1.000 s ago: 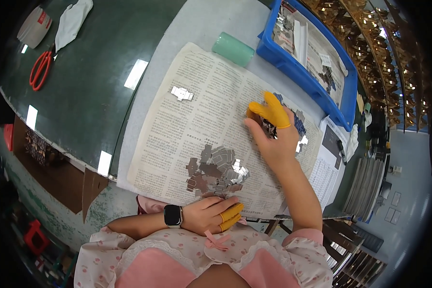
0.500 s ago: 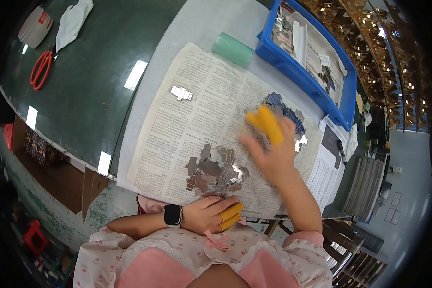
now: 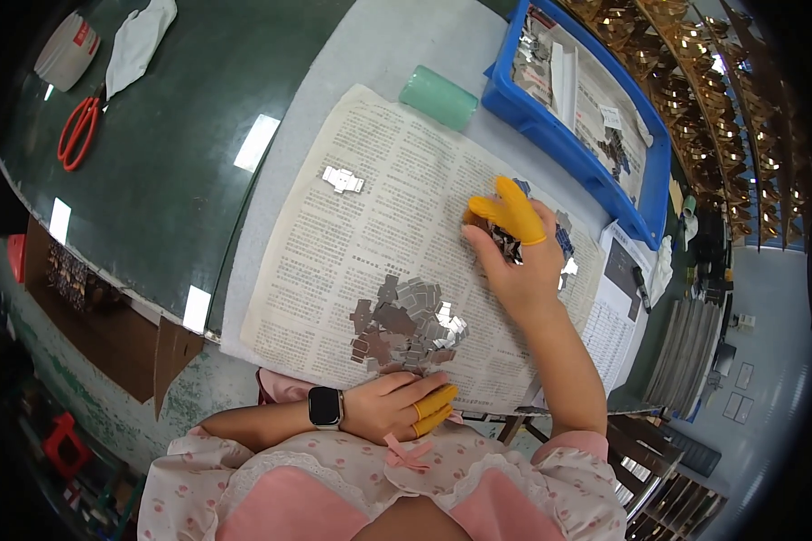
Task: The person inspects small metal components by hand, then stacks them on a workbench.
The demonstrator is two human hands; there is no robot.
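Note:
My right hand (image 3: 525, 261), two fingers in yellow finger cots, curls over a pile of small flat metal pieces (image 3: 564, 236), some with bluish faces. Its thumb and fingers close round several dark shiny pieces (image 3: 507, 245), partly hidden by the hand. A second pile of silvery metal pieces (image 3: 401, 320) lies on the newspaper (image 3: 307, 261) nearer me. Just below that pile, my left hand (image 3: 392, 404) rests flat at the paper's near edge, with yellow cots on two fingers. One small group of bright metal pieces (image 3: 343, 179) lies apart on the left.
A blue tray (image 3: 573, 149) with metal pieces and paper stands at the far right, beside a green roll (image 3: 438, 97). Printed sheets (image 3: 609, 329) and a black pen (image 3: 641, 287) lie to the right. Red-handled scissors (image 3: 79, 133), a white cloth (image 3: 140, 47) and a tub (image 3: 68, 51) sit far left.
My right hand has shifted slightly, and its thumb and fingers have drawn in around dark metal pieces. My left hand stays where it was.

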